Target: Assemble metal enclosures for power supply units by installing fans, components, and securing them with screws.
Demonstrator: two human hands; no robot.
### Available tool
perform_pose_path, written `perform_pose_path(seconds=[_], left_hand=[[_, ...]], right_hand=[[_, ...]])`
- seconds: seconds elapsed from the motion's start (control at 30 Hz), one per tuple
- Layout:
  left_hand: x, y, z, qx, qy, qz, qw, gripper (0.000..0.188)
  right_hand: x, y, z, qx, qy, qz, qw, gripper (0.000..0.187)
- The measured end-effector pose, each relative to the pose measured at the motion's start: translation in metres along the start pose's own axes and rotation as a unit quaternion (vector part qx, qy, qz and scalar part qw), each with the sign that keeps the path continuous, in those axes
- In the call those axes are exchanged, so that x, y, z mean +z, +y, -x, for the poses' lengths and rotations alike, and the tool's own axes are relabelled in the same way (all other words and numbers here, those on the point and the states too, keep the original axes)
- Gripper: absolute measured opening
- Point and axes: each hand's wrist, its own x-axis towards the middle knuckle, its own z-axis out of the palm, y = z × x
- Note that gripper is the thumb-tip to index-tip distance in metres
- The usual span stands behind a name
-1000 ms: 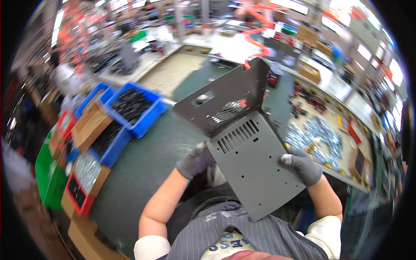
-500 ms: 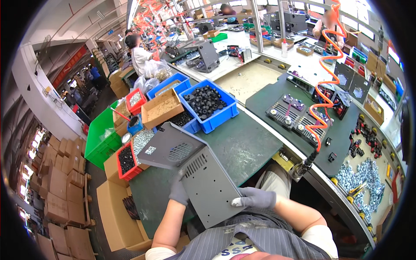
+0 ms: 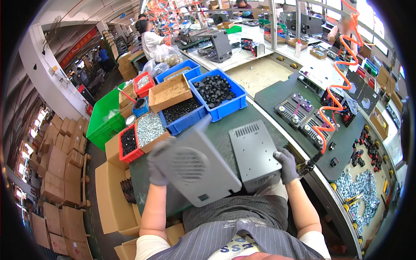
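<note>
My left hand (image 3: 159, 162), in a grey glove, grips the left edge of a grey sheet-metal panel (image 3: 208, 171) with a round vent. The panel is tilted and smeared by motion, and some fingers are hidden behind it. My right hand (image 3: 286, 164), also gloved, is closed on the right edge of a grey metal casing piece (image 3: 253, 149), its thumb on the top face. This piece has a row of slots and several small holes. Both lie over the near edge of the dark green work mat (image 3: 221, 125). Whether panel and casing piece are joined, I cannot tell.
Beyond the metal stand a blue bin (image 3: 238, 99) of black knobs, a cardboard tray (image 3: 170, 94), a box of silver screws (image 3: 149, 130) and a red bin (image 3: 130, 145) of black parts. An orange coiled hose (image 3: 333, 97) hangs at right. A co-worker (image 3: 151, 43) stands far left.
The vented panel has swung down toward me, and the slotted face now lies farther right and away from me. My left hand has moved left; my right hand has moved right and farther away.
</note>
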Motion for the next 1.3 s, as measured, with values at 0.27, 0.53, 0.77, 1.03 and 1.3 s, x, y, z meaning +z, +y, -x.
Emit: perform_pose_path(seconds=[0.27, 0.53, 0.77, 1.03, 1.3], left_hand=[[0.026, -0.067, 0.040, 0.044, -0.262, -0.675, 0.688, 0.040], [0.037, -0.046, 0.058, -0.047, -0.307, -0.697, 0.646, 0.061], [0.028, -0.085, 0.071, -0.013, -0.328, -0.778, 0.536, 0.077], [0.026, -0.086, 0.055, -0.069, -0.341, -0.740, 0.575, 0.076], [0.021, -0.084, 0.053, -0.085, -0.355, -0.715, 0.597, 0.075]], right_hand=[[0.006, 0.023, -0.051, -0.232, 0.076, 0.368, 0.897, 0.037], [0.023, 0.025, -0.048, -0.271, 0.095, 0.601, 0.746, 0.038], [0.031, 0.019, -0.050, -0.277, 0.111, 0.616, 0.729, 0.036], [0.067, -0.010, -0.094, -0.321, 0.052, 0.621, 0.713, 0.036], [0.210, -0.045, -0.214, -0.265, -0.176, 0.621, 0.717, 0.048]])
